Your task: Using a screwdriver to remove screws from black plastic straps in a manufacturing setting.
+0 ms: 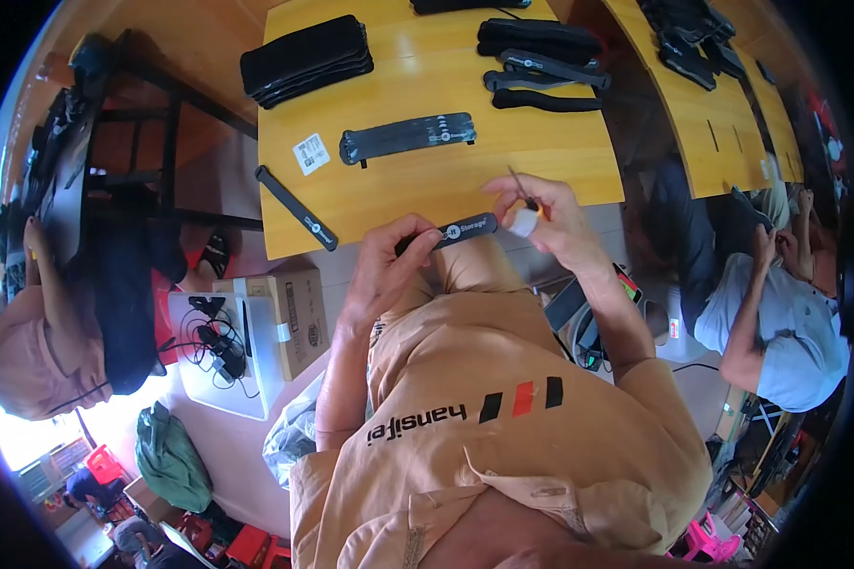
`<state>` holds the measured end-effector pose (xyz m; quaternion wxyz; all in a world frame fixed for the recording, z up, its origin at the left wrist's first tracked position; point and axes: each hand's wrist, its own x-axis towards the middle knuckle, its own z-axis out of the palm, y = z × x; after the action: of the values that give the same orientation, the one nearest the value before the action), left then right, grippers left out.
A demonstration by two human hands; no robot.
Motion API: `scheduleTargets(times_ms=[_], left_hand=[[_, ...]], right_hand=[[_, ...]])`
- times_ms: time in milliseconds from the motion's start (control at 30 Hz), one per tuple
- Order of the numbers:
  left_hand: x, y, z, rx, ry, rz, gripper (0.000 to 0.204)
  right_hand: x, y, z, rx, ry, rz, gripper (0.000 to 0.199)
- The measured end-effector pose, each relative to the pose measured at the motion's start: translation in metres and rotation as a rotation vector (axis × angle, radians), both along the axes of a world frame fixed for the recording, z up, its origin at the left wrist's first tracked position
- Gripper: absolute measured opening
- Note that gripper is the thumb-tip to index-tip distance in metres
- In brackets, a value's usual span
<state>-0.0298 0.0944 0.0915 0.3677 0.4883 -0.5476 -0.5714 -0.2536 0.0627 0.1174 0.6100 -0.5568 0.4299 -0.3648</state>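
Observation:
My left hand [389, 261] pinches one end of a dark strap [469, 230] with pale printing, just off the near edge of the table. The strap's other end reaches toward my right hand [565, 228]. That hand is closed round a small tool [516, 180] with a thin, dark pointed tip; its kind is unclear. Something white [522, 223] shows at the same fingers, either wrapped on one or held. A similar narrow dark strap [296, 209] lies slantwise over the table's left front corner. Farther in lies a wider dark band [408, 138] with small marks.
The yellow wooden table [550, 156] carries a white label card [310, 154], a stack of black fabric pieces [308, 62] and a pile of dark straps [546, 66]. Left below stand a cardboard box [299, 318] and a white bin with cables [218, 356]. People sit at both sides.

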Motion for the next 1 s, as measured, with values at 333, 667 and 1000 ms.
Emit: scheduleTargets(times_ms=[333,667,1000], left_hand=[[0.048,-0.005,0.004,0.023,-0.174,-0.091,0.013],[0.072,-0.041,-0.038,0.190,-0.042,0.192,0.010],[0.075,-0.088,-0.078,0.122,-0.010,0.420,0.012]], right_hand=[[-0.002,-0.005,-0.027,0.145,0.081,-0.157,0.008],[0.006,-0.043,-0.063,0.160,0.115,-0.227,0.007],[0.019,-0.091,-0.092,0.156,0.112,-0.281,0.007]])
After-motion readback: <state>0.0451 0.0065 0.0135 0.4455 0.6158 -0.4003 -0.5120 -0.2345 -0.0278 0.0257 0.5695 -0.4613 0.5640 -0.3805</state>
